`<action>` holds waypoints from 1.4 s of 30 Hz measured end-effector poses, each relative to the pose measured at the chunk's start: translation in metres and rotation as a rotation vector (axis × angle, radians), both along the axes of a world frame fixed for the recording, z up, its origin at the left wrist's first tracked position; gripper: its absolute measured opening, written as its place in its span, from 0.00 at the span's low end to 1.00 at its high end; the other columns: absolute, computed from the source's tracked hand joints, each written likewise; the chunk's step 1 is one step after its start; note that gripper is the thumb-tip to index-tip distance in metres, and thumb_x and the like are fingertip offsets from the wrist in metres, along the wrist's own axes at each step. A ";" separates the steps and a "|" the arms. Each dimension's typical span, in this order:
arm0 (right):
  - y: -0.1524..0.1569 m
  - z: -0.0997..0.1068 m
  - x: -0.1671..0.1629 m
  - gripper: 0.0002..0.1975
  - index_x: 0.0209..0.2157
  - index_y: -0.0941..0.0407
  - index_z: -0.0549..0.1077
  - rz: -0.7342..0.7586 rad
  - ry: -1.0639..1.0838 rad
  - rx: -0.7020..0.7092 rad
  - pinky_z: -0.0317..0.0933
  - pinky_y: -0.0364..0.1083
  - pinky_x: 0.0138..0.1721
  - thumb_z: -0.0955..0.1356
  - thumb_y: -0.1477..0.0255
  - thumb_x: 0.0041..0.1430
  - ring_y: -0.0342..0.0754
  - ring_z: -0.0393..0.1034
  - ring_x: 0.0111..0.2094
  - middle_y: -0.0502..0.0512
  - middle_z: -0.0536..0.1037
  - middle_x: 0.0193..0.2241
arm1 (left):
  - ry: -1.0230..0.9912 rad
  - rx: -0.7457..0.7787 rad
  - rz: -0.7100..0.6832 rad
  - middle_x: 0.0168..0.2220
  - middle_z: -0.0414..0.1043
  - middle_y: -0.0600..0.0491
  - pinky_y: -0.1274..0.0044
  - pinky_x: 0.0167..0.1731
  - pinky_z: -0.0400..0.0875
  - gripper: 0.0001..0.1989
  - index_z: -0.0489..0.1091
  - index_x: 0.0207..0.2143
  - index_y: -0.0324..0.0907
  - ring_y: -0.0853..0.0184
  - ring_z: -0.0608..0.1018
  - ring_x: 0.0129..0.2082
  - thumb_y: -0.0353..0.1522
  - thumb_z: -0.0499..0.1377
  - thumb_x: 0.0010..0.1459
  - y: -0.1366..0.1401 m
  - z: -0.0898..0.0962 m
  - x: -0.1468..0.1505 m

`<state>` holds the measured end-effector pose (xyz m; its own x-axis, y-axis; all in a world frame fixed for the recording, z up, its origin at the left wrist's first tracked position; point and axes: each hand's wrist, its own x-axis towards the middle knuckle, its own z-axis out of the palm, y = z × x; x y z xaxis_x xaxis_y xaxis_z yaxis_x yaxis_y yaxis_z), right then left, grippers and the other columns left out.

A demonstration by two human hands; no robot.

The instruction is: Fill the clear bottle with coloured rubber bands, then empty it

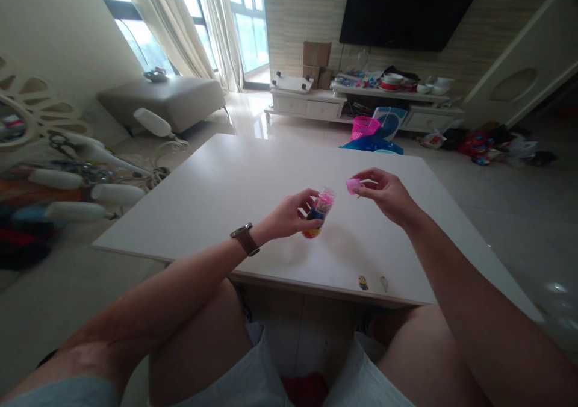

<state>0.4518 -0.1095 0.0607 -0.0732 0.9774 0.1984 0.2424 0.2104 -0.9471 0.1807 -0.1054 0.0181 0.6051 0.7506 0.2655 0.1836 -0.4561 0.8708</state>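
Observation:
My left hand point(295, 215) is wrapped round a small clear bottle point(324, 201) with colourful contents and a printed label, held tilted above the white table point(253, 172). The bottle's mouth is uncovered and points up and to the right. To the right of it, my right hand point(382, 191) pinches a pink cap point(353, 186), apart from the bottle. Near the table's front edge lie a small yellow and blue cartoon figure piece point(363, 283) and a key-like shiny object point(383, 283), whose exact kind I cannot make out.
Beyond the table are a pink basket point(365, 127) and a blue plastic bag point(372, 144) on the floor. A white lamp fitting with several shades point(120, 194) stands close to the table's left side. A low cabinet point(307, 107) runs along the far wall.

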 end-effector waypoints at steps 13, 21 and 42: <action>-0.017 0.002 -0.025 0.24 0.43 0.53 0.76 0.133 -0.055 -0.006 0.72 0.52 0.45 0.79 0.59 0.47 0.51 0.76 0.43 0.56 0.80 0.46 | 0.179 0.221 0.083 0.35 0.76 0.55 0.77 0.34 0.71 0.24 0.72 0.52 0.44 0.68 0.77 0.33 0.36 0.66 0.52 0.003 -0.006 0.004; -0.017 0.001 -0.028 0.24 0.43 0.54 0.77 0.133 -0.044 -0.009 0.72 0.51 0.43 0.79 0.57 0.47 0.50 0.76 0.40 0.56 0.81 0.42 | 0.129 0.172 0.019 0.36 0.76 0.53 0.77 0.33 0.73 0.23 0.71 0.52 0.42 0.67 0.77 0.34 0.37 0.66 0.53 0.000 -0.002 0.003; -0.016 0.003 -0.027 0.19 0.43 0.56 0.83 0.159 0.125 -0.097 0.70 0.50 0.43 0.67 0.72 0.50 0.49 0.73 0.37 0.55 0.82 0.36 | 0.031 0.008 -0.063 0.39 0.76 0.51 0.77 0.34 0.75 0.21 0.71 0.50 0.40 0.67 0.78 0.36 0.36 0.67 0.55 -0.006 -0.003 0.003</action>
